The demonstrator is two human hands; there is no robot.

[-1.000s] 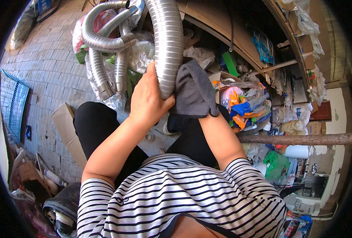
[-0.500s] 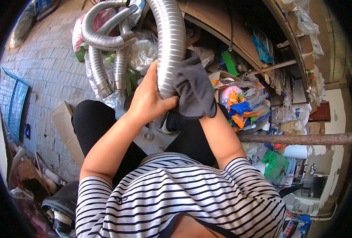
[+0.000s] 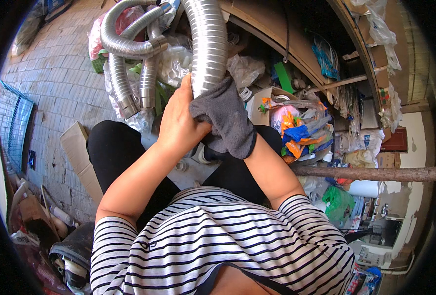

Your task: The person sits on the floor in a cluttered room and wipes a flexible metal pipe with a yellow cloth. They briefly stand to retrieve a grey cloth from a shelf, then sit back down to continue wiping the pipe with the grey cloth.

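A thick silver corrugated metal hose (image 3: 207, 54) rises from my lap toward the top edge. My left hand (image 3: 177, 118) is closed around its near end from the left, thumb pointing right. A dark grey cloth (image 3: 227, 115) covers my right hand and is pressed over the near side of the hose, touching my left thumb. The fingers of my right hand are hidden under the cloth; only my right forearm (image 3: 272, 172) shows. The hose's lower end is out of sight behind the hands and cloth.
More silver corrugated hoses (image 3: 122, 49) lie on plastic bags ahead to the left. A cardboard piece (image 3: 83, 157) leans by my left knee. At right are a bundle of coloured bags (image 3: 299, 130) and a wooden pole (image 3: 370, 173). A blue wire crate (image 3: 16, 125) stands far left.
The cloth with my right hand has slid down and left, from the hose's right side across its near face. My left hand has shifted slightly left.
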